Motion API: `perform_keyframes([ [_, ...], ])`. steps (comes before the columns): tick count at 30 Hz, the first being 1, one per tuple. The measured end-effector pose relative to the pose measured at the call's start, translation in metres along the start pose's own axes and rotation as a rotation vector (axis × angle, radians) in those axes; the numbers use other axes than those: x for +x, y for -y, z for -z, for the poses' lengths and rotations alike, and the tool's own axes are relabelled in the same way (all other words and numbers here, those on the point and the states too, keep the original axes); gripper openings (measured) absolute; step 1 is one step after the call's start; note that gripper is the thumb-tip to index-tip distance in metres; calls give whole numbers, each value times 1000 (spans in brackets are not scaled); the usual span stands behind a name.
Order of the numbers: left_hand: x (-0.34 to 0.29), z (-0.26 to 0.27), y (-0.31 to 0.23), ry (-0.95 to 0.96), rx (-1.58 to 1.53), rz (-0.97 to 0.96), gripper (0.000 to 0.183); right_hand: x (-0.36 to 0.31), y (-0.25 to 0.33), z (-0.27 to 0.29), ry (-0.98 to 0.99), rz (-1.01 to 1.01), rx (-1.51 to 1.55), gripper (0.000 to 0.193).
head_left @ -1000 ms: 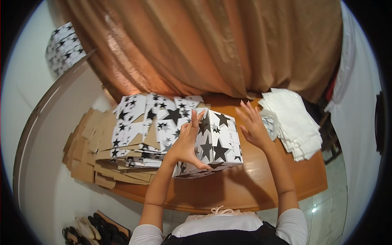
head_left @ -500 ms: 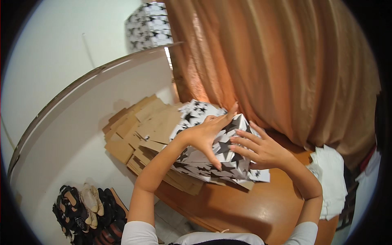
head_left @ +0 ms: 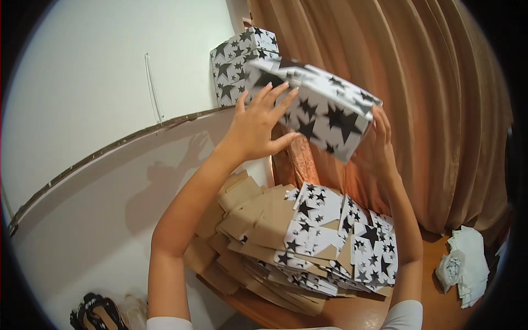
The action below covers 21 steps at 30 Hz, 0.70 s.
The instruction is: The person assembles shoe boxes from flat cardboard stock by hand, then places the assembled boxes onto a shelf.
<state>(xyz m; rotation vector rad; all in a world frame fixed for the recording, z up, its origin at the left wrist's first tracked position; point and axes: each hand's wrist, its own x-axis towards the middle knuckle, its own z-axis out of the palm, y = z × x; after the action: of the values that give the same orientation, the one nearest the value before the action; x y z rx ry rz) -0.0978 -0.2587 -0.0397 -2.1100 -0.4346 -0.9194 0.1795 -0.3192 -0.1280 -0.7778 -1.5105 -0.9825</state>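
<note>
A white cardboard box printed with black stars (head_left: 324, 115) is held up above the table, tilted, between my two hands. My left hand (head_left: 261, 121) presses its left end with fingers spread along the side. At the right end, my right hand (head_left: 379, 137) grips a corner, its palm partly hidden behind the box. Just behind the box's left end stands a stack of matching star-printed boxes (head_left: 228, 71) on the ledge by the wall. Below my hands lies a pile of flat star-printed cardboard pieces (head_left: 316, 214), with plain brown ones (head_left: 258, 220) to the left.
The wooden table (head_left: 352, 313) carries the cardboard pile. White folded sheets (head_left: 472, 269) and a small clear plastic bag (head_left: 452, 269) lie at its right. A brown curtain (head_left: 429, 110) hangs behind. Dark shoes (head_left: 96, 313) are at lower left, below the wall ledge (head_left: 110, 144).
The box has risen off the cardboard pile, carried up and away in both hands toward the stacked boxes. The view has tilted upward, so the ledge and stack show more fully.
</note>
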Motion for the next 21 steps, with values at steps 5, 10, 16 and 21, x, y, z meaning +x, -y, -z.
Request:
perform_keyframes([
  [5, 22, -45, 52, 16, 100, 42, 76, 79, -40, -65, -201, 54, 9, 100],
  [10, 40, -80, 92, 30, 168, 113, 78, 159, -72, -107, -202, 109, -59, 106],
  [16, 70, -117, 126, 192, 212, 295, 85, 230, -113, -155, -203, 132, 5, 112],
  [21, 109, -138, 152, 219, 188, 394, 91, 269, -138, -179, -143, 207, -10, 113],
])
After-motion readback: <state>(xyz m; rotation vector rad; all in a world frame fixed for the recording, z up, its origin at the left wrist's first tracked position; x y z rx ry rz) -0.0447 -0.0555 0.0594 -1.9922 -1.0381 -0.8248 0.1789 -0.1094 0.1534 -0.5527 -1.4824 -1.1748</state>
